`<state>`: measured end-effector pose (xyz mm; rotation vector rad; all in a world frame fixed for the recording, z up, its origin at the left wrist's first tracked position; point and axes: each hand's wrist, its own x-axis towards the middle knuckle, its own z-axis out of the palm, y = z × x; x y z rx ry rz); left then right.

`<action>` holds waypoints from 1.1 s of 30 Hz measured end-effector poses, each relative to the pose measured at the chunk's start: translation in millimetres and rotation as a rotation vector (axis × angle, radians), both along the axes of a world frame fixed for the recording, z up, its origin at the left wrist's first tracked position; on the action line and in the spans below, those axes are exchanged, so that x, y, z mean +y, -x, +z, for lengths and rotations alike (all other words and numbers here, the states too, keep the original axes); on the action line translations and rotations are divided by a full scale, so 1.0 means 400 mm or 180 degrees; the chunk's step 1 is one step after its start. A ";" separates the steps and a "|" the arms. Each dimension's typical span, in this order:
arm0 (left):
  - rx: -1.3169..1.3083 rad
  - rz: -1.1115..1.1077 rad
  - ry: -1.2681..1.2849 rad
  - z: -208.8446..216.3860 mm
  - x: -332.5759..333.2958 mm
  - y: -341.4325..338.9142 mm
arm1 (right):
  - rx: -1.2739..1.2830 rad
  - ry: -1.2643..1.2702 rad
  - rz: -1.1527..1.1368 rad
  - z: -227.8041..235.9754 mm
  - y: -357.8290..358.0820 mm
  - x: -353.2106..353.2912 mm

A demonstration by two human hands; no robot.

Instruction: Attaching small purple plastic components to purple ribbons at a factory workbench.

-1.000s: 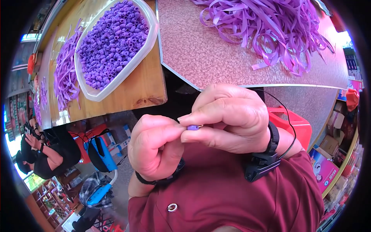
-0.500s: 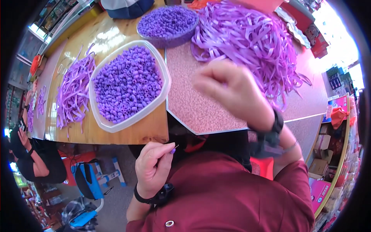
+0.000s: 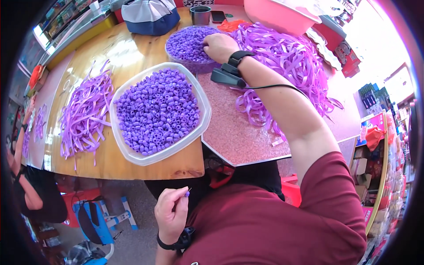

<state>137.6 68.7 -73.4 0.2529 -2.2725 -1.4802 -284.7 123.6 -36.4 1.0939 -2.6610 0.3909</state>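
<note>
Wooden worktop (image 3: 132,48) carries all. Purple ribbon heap (image 3: 287,62) sprawls toward far right corner. White tray (image 3: 128,152) of purple beads sits at near edge. Round bowl (image 3: 176,55) of beads stands beyond, toward far edge. Right hand (image 3: 219,46) rests on bowl's beads; grip hidden, cannot tell. Left hand (image 3: 170,214), below near edge, grip narrow, pinching single purple bead (image 3: 187,193).

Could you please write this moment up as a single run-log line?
left hand: pinching small purple bead near chest | right hand: reaching into round bowl of purple beads | white tray of beads: untouched
</note>
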 end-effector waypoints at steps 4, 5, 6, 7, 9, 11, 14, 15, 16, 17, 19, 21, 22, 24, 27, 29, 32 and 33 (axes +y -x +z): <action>0.0020 0.0087 -0.0121 -0.018 -0.012 -0.005 | 0.0024 0.0127 -0.0039 -0.001 -0.016 -0.019; 0.0026 0.0066 -0.0153 -0.021 -0.015 -0.004 | -0.0030 0.0219 -0.0104 0.007 -0.030 -0.021; 0.0017 0.0039 -0.0164 -0.020 -0.015 0.001 | -0.0022 0.0308 -0.0080 0.009 -0.029 -0.013; 0.0015 -0.0034 -0.0153 -0.016 -0.015 0.011 | -0.0030 0.0300 -0.0108 0.012 -0.027 -0.004; -0.0010 -0.0112 -0.0138 -0.012 -0.012 0.025 | -0.0134 0.0456 -0.0111 0.023 -0.026 0.009; 0.0049 -0.0194 -0.0176 -0.010 -0.007 0.035 | -0.0085 0.0536 -0.0093 0.030 -0.024 0.017; 0.0060 -0.0170 -0.0115 0.000 0.004 0.042 | -0.0079 0.0741 0.0049 0.042 -0.037 0.017; 0.0032 -0.0150 -0.0097 0.002 0.008 0.045 | 0.0004 0.0770 0.0117 0.043 -0.033 0.022; 0.0039 -0.0187 -0.0060 0.004 0.012 0.048 | -0.0034 0.0843 0.0155 0.047 -0.033 0.031; 0.0046 -0.0226 -0.0022 0.006 0.017 0.050 | -0.0071 0.0915 0.0191 0.049 -0.033 0.042; 0.0019 -0.0223 -0.0003 0.016 0.024 0.049 | -0.0161 0.1101 0.0370 0.038 -0.032 0.058; 0.0133 -0.0297 0.0223 0.024 0.024 0.043 | -0.1325 0.1888 0.0428 0.038 -0.055 0.069; 0.0133 -0.0263 0.0247 0.029 0.022 0.041 | -0.1825 0.2129 0.0663 0.049 -0.096 0.079; 0.0110 -0.0281 0.0354 0.052 0.015 0.041 | -0.2828 0.2470 0.0836 0.091 -0.218 0.125; 0.0236 -0.0284 0.0436 0.082 0.006 0.059 | -0.3855 0.2643 0.1048 0.130 -0.370 0.206; 0.0333 -0.0267 0.0402 0.108 0.015 0.077 | -0.4181 0.2652 0.1070 0.141 -0.449 0.260; 0.0542 -0.0265 0.0281 0.138 0.048 0.115 | -0.4800 0.2978 0.1229 0.128 -0.535 0.328; 0.0650 -0.0307 0.0223 0.145 0.063 0.126 | -0.5005 0.3100 0.1297 0.123 -0.558 0.345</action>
